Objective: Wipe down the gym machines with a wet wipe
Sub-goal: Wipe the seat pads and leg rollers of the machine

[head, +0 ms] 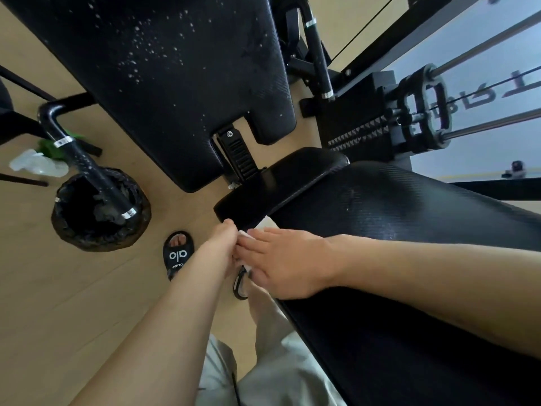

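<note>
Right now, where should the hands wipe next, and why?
Probably slide the wet wipe, now bunched between the left hand and right hand at the seat pad's near edge, along that pad. After that, the back pad looks like it needs it most: white droplets speckle it.

right hand (288,266) flat on white wet wipe (245,236) at edge of black seat pad (409,230) | left hand (224,241) touching the wipe | droplet-speckled back pad (164,68) above | black-lined bin (101,209) on wooden floor (58,303) | sandalled foot (178,252) near bin
</note>
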Tool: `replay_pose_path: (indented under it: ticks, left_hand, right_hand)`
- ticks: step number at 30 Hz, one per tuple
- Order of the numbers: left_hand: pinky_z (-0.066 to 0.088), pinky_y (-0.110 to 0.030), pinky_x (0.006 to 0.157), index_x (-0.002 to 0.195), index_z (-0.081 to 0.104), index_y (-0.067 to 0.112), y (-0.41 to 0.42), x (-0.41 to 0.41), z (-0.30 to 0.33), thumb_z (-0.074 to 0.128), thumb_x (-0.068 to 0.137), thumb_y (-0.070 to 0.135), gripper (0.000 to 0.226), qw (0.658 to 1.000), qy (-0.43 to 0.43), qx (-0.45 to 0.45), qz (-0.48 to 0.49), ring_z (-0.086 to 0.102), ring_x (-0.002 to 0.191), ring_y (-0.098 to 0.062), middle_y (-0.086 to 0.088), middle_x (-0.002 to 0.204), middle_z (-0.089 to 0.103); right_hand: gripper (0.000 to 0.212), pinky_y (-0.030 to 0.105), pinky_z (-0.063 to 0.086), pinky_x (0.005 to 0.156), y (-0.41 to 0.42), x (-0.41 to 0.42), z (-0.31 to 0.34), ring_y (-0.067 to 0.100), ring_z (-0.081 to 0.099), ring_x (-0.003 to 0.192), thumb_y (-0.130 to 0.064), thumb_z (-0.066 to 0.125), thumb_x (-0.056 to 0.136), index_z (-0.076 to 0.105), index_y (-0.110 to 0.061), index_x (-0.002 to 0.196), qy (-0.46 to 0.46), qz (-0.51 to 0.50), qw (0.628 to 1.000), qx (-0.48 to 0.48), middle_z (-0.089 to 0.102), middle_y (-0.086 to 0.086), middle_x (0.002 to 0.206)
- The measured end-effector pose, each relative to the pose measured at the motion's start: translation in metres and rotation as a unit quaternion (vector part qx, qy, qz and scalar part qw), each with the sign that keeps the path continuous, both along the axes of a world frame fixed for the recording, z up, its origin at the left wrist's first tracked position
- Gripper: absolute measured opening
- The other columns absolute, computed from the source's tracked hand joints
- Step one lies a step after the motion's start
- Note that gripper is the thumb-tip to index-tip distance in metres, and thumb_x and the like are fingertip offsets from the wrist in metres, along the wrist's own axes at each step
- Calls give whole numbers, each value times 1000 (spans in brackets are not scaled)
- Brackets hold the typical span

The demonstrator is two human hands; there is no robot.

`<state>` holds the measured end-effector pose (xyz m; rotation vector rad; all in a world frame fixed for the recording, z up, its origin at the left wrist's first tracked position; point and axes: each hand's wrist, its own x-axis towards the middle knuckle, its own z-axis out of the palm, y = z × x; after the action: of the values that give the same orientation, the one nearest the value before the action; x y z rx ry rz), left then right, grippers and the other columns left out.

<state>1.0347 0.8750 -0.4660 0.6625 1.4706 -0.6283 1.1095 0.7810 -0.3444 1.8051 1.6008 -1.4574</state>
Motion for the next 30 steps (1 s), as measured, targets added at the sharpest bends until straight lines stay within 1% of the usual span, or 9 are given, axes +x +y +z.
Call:
replay_pose_path:
  ticks: [3,6,11,14,17,20,23,26,30]
  left_hand:
    - [55,-37,74,98,65,10,2,-9,11,40,107,24,30,999,-38,-32,-4,64,75,-22,-8,83,67]
    - [52,-46,95,112,64,13,1,-11,17,40,105,20,25,998,-52,-22,0,66,92,-24,-6,98,69]
    - [50,-26,71,79,53,20,-13,-3,44,35,103,14,31,996,-60,-6,-60,46,54,-13,4,60,54]
    - [38,-23,45,76,54,18,-19,-2,53,35,104,16,35,996,-66,0,-57,45,46,-12,4,57,54]
    - [36,-20,41,77,59,13,-16,-2,52,34,105,19,37,997,-60,14,-39,49,40,-15,-1,53,57]
    - [47,-29,57,109,69,10,-16,-5,53,35,105,25,37,997,-65,4,-31,61,64,-27,-6,68,64]
    - [52,-42,97,126,63,13,-21,-7,60,35,106,27,37,997,-70,-10,-44,65,111,-31,-11,113,72]
    - [52,-41,93,113,64,15,-25,-8,69,37,106,27,30,996,-76,-7,-47,64,102,-25,-7,106,70]
    - [41,-53,111,127,62,18,-25,-10,75,40,103,30,35,996,-78,4,-47,57,122,-28,-9,132,65]
  right_hand:
    - [56,40,11,125,-8,23,18,28,9,155,-29,17,111,23,-2,159,-28,57,998,22,15,17,167]
    - [54,34,8,125,-42,87,38,25,11,155,-30,19,112,19,-5,161,-120,-37,991,-42,12,12,169]
    - [57,38,5,128,-85,142,45,25,3,158,-34,18,110,14,-9,162,-208,-110,965,-114,4,11,171]
    - [49,51,35,113,-55,73,46,41,38,137,-20,20,107,52,0,140,-132,-55,989,-27,44,22,147]
    - [59,53,31,118,-30,3,56,41,25,147,-27,16,106,38,4,151,-18,1,1000,-12,29,27,158]
    - [50,57,36,112,-39,32,53,46,36,141,-21,24,108,50,7,140,-6,17,999,-27,41,30,150]
    - [44,56,39,109,-63,110,54,43,46,135,-23,26,110,52,-3,141,-142,-118,982,-30,49,23,145]
    - [51,39,19,123,-86,168,57,27,26,153,-37,27,111,32,-21,159,-209,-219,944,-134,27,7,166]
    - [45,37,43,104,-95,187,51,37,54,128,-37,38,107,58,-16,142,-275,-353,885,-124,58,17,141]
